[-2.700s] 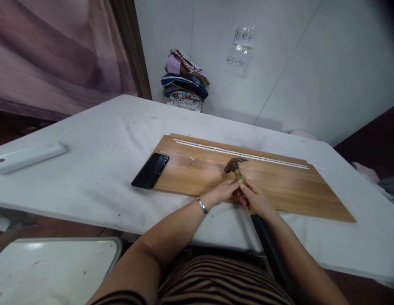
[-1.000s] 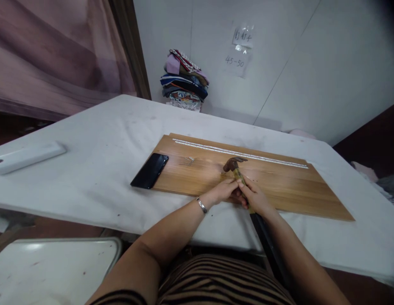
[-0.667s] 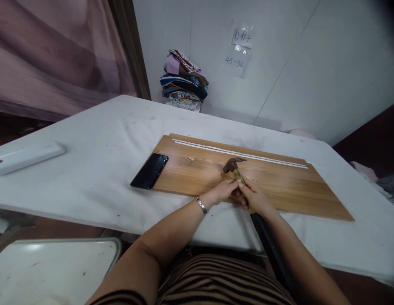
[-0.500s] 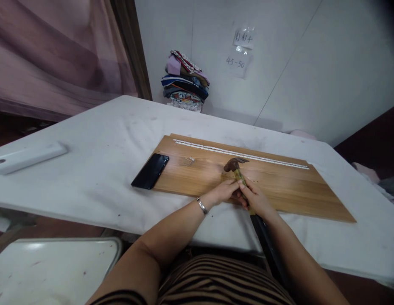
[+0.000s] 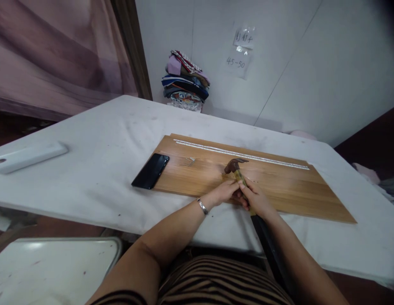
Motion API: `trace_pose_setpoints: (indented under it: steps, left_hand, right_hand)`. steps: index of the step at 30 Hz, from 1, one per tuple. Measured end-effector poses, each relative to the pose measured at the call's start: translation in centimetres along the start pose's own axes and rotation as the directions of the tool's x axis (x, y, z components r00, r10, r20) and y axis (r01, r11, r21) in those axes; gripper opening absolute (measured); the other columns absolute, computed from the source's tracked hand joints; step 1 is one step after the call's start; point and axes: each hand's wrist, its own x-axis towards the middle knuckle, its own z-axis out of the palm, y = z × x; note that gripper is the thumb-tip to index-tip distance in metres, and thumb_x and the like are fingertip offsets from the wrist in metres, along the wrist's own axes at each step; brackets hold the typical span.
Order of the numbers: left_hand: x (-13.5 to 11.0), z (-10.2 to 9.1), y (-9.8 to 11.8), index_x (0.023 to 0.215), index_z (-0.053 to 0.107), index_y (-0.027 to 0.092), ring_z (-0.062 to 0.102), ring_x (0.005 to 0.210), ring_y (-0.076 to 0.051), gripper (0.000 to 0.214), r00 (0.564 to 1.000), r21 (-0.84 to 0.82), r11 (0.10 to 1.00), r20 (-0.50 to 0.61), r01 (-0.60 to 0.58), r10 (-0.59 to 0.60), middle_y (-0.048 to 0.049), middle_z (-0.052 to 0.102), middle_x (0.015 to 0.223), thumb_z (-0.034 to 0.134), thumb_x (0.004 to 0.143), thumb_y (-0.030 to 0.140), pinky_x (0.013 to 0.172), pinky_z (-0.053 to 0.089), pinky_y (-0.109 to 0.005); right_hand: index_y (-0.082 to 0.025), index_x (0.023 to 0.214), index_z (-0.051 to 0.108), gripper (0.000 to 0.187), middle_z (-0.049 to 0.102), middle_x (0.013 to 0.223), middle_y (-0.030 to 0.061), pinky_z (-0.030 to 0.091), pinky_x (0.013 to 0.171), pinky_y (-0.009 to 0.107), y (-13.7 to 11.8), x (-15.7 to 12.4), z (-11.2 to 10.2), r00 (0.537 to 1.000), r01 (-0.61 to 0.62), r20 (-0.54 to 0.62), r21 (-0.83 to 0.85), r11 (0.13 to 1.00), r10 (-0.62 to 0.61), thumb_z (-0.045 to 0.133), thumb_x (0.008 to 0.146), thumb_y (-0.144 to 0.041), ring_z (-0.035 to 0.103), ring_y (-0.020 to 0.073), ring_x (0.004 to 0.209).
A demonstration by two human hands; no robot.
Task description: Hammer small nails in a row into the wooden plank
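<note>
A long wooden board (image 5: 279, 186) lies on a white-covered table (image 5: 98, 161). A hammer (image 5: 235, 167) with a rusty head rests on the board, its dark handle running back toward me. My right hand (image 5: 257, 199) is wrapped round the handle just below the head. My left hand (image 5: 224, 191) lies against the right one on the board's near edge, fingers curled in a pinch; what it holds is hidden. Loose nails (image 5: 188, 161) lie on the board to the left. A white strip (image 5: 241, 155) runs along the board's far side.
A black phone (image 5: 150, 170) lies partly on the board's left end. A white bar-shaped object (image 5: 28, 156) sits at the table's left. Folded clothes (image 5: 185, 80) are stacked by the wall. A white chair seat (image 5: 50, 267) is at lower left.
Almost nothing has moved. Both hands stay together at the hammer; the hammer head shifts only slightly over the board.
</note>
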Motion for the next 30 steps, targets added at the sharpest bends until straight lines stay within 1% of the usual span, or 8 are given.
trace_pose_setpoints:
  steps: [3, 7, 11, 15, 20, 25, 28, 30]
  left_hand:
    - [0.05, -0.03, -0.01, 0.086, 0.052, 0.013, 0.058, 0.057, -0.013, 0.05, 1.0, -0.002, 1.0, 0.029, 0.008, -0.008, 0.0017, 0.052, 0.06, 0.059, 0.075, 0.062, 0.065, 0.049, -0.031]
    - [0.12, -0.09, -0.03, 0.088, 0.054, 0.012, 0.058, 0.057, -0.013, 0.049, 1.0, 0.001, 1.0, -0.001, 0.017, -0.017, 0.0002, 0.055, 0.061, 0.058, 0.078, 0.06, 0.066, 0.049, -0.031]
    - [0.18, -0.08, -0.01, 0.089, 0.053, 0.013, 0.059, 0.056, -0.014, 0.051, 0.998, -0.024, 1.0, 0.054, 0.017, -0.016, 0.0008, 0.055, 0.06, 0.059, 0.076, 0.062, 0.066, 0.05, -0.033]
    - [0.07, 0.01, 0.12, 0.089, 0.051, 0.014, 0.059, 0.055, -0.014, 0.051, 0.999, -0.028, 0.999, 0.032, 0.025, -0.024, 0.0017, 0.054, 0.059, 0.06, 0.075, 0.063, 0.066, 0.05, -0.033]
    - [0.0, 0.03, 0.17, 0.089, 0.051, 0.013, 0.061, 0.056, -0.015, 0.053, 0.997, -0.038, 0.999, 0.073, 0.026, -0.023, 0.0015, 0.054, 0.059, 0.06, 0.074, 0.063, 0.066, 0.051, -0.034]
    - [0.21, -0.11, -0.11, 0.089, 0.052, 0.013, 0.06, 0.056, -0.014, 0.052, 0.999, -0.024, 0.999, 0.024, 0.028, -0.028, 0.0013, 0.054, 0.06, 0.058, 0.076, 0.062, 0.065, 0.051, -0.033]
    - [0.14, -0.05, -0.01, 0.089, 0.052, 0.013, 0.061, 0.055, -0.015, 0.052, 0.998, -0.04, 0.999, 0.059, 0.033, -0.031, 0.0021, 0.053, 0.059, 0.06, 0.075, 0.063, 0.065, 0.051, -0.034]
    - [0.03, 0.03, 0.11, 0.089, 0.051, 0.014, 0.061, 0.055, -0.015, 0.051, 0.998, -0.042, 0.999, 0.063, 0.025, -0.022, 0.0025, 0.053, 0.059, 0.061, 0.074, 0.061, 0.064, 0.051, -0.034]
  right_hand:
    - [-0.02, 0.094, 0.049, 0.032, 0.048, 0.061, -0.0066, 0.033, 0.029, 0.018, 0.14, 0.01, -0.03, 1.0, 0.014, 0.011, 0.007, 1.0, -0.014, 0.046, 0.086, -0.051, 0.039, 0.005, 0.034]
    - [-0.02, 0.093, 0.05, 0.032, 0.048, 0.06, -0.0064, 0.033, 0.029, 0.018, 0.33, 0.05, -0.07, 1.0, -0.002, 0.015, 0.007, 1.0, 0.002, 0.047, 0.085, -0.051, 0.039, 0.0052, 0.034]
    - [-0.02, 0.097, 0.05, 0.033, 0.047, 0.06, -0.0071, 0.033, 0.03, 0.018, 0.37, 0.02, -0.04, 1.0, 0.02, 0.013, 0.015, 1.0, -0.02, 0.046, 0.086, -0.05, 0.038, 0.0052, 0.034]
    - [-0.019, 0.094, 0.05, 0.033, 0.048, 0.061, -0.0064, 0.034, 0.03, 0.019, 0.28, 0.07, -0.02, 1.0, -0.002, 0.009, 0.004, 1.0, 0.002, 0.047, 0.085, -0.051, 0.039, 0.0051, 0.034]
    - [-0.02, 0.096, 0.05, 0.034, 0.047, 0.06, -0.0071, 0.033, 0.029, 0.019, 0.03, -0.01, 0.03, 1.0, 0.005, -0.008, -0.009, 1.0, -0.005, 0.046, 0.084, -0.051, 0.039, 0.0056, 0.033]
    - [-0.02, 0.087, 0.048, 0.033, 0.047, 0.059, -0.0072, 0.033, 0.028, 0.019, -0.01, 0.02, 0.06, 1.0, -0.003, 0.01, -0.008, 1.0, 0.003, 0.047, 0.083, -0.053, 0.039, 0.0054, 0.032]
    - [-0.02, 0.091, 0.048, 0.033, 0.046, 0.059, -0.0078, 0.033, 0.028, 0.019, 0.02, 0.03, 0.09, 1.0, 0.006, 0.004, 0.006, 1.0, -0.006, 0.047, 0.083, -0.052, 0.039, 0.0057, 0.032]
    - [-0.02, 0.093, 0.048, 0.033, 0.046, 0.058, -0.008, 0.033, 0.029, 0.019, 0.01, 0.03, 0.09, 1.0, 0.013, 0.006, 0.002, 1.0, -0.013, 0.046, 0.084, -0.051, 0.038, 0.0056, 0.032]
